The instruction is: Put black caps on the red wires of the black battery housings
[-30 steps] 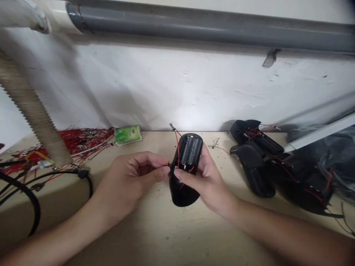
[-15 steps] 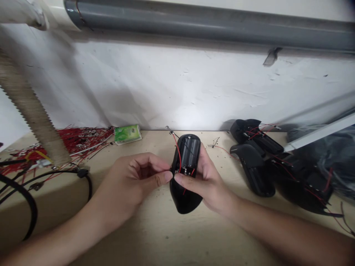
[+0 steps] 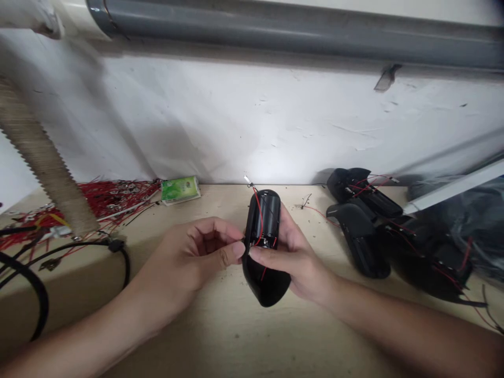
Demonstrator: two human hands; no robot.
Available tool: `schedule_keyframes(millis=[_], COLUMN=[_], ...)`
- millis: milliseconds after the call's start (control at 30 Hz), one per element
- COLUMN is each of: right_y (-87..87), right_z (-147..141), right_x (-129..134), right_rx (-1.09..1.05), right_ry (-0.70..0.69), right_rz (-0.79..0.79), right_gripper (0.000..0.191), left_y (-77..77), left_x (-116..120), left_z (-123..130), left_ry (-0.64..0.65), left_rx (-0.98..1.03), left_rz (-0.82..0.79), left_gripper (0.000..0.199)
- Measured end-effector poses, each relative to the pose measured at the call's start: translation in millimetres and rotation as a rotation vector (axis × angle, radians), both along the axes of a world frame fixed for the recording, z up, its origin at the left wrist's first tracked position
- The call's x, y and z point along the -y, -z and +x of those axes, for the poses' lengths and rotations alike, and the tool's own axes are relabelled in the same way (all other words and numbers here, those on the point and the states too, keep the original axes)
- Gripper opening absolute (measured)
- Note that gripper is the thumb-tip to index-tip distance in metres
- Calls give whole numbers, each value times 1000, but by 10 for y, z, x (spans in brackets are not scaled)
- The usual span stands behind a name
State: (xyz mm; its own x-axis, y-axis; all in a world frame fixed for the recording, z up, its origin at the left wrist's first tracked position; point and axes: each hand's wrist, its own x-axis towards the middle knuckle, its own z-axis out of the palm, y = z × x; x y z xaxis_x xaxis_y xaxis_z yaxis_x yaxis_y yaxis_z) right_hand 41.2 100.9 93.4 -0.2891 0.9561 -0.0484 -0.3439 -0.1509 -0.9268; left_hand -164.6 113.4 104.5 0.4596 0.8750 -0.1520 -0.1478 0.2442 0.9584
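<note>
A black plastic housing (image 3: 266,286) with a long battery compartment (image 3: 271,215) is held above the table in my right hand (image 3: 295,257). The fingers pass behind its right side and the thumb presses on the front, just below the compartment. A red wire (image 3: 260,210) runs along the compartment to a small metal contact (image 3: 248,181) sticking out past the top end. My left hand (image 3: 208,247) pinches thumb and forefinger together at the housing's left edge. Whatever lies between those fingertips is too small to make out.
Several similar black housings (image 3: 360,241) with red wires lie at the right, beside dark plastic wrapping (image 3: 449,202). Red wires (image 3: 114,197) are heaped at the back left near a green packet (image 3: 180,189). A ribbed tube (image 3: 43,157) and black cables (image 3: 126,262) stand left.
The housing has turned slightly in my right hand, its top leaning left and its lower end shifting right. The wire's metal contact has swung up and right. My left hand keeps its pinch.
</note>
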Motion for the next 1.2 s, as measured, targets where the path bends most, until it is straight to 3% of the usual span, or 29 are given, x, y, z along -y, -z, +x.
schedule_keyframes(millis=[300,700,1033,1200], right_y=[20,-122,-110,-110], right_z=[56,57,51,44], right_x=[9,32,33,41], right_rx=[-37,-90,-73,-72], right_ry=[-84,-164,-272,-320], right_rz=[-20,-192,-129,-101], right_gripper=[61,75,71,69], left_y=[-23,-57,39,40], left_x=[19,45,119,154], left_z=[0,57,101,120], left_ry=[28,290,224,187], left_rx=[-24,101,231,303], left_rz=[-1,50,-13,75], left_gripper=[29,32,31,32])
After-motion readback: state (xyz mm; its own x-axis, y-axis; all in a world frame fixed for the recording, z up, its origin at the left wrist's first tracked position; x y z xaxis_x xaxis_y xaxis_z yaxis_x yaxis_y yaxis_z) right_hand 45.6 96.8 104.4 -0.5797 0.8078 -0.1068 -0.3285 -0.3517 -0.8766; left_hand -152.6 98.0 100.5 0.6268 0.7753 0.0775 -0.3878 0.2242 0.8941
